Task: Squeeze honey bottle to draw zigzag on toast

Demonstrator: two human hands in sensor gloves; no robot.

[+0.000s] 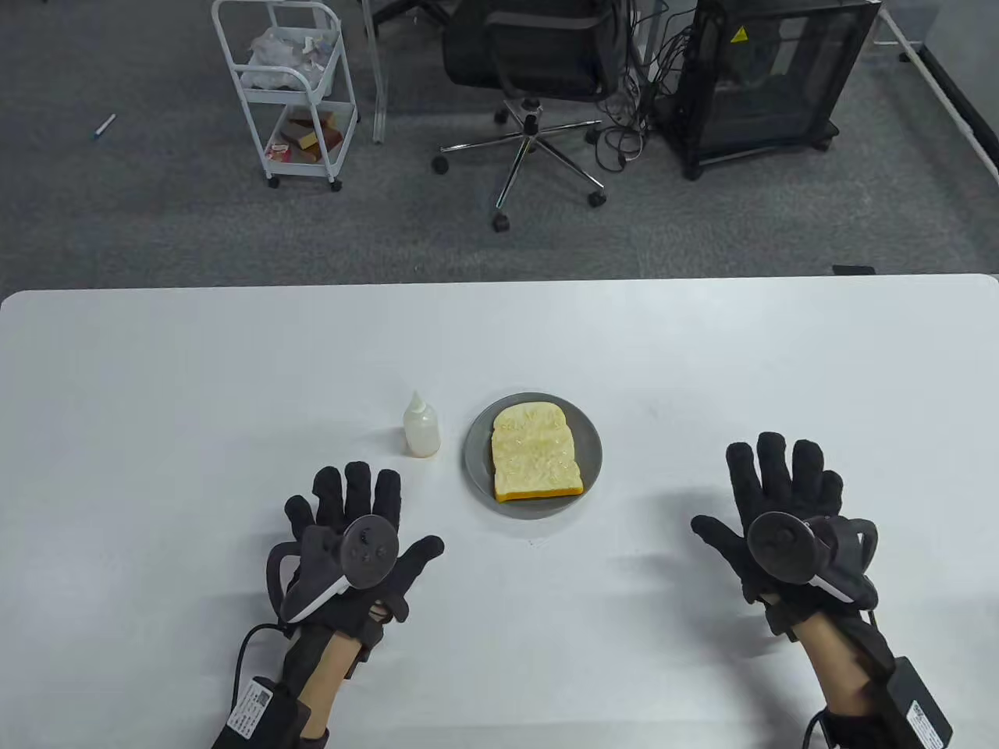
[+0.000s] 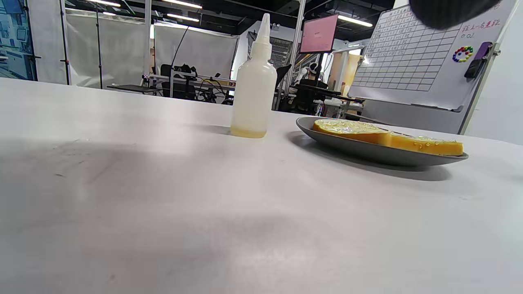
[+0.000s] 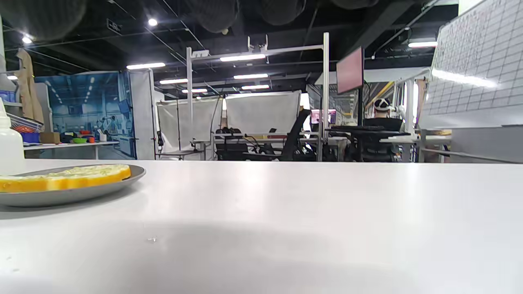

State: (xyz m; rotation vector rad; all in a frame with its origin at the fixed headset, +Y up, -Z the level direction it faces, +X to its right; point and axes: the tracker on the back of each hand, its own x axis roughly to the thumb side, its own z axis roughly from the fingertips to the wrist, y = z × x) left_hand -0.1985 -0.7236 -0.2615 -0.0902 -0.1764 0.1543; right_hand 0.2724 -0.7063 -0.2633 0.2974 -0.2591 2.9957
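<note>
A small translucent squeeze bottle with a pointed nozzle stands upright on the white table, just left of a grey plate. A slice of toast lies flat on the plate. The bottle, the plate and the toast also show in the left wrist view. My left hand lies flat and open on the table, in front of the bottle and apart from it. My right hand lies flat and open to the right of the plate, empty. The right wrist view shows the plate and toast at its left.
The table's far edge runs across the middle of the table view. Beyond it stand a white cart, an office chair and a black cabinet on the floor.
</note>
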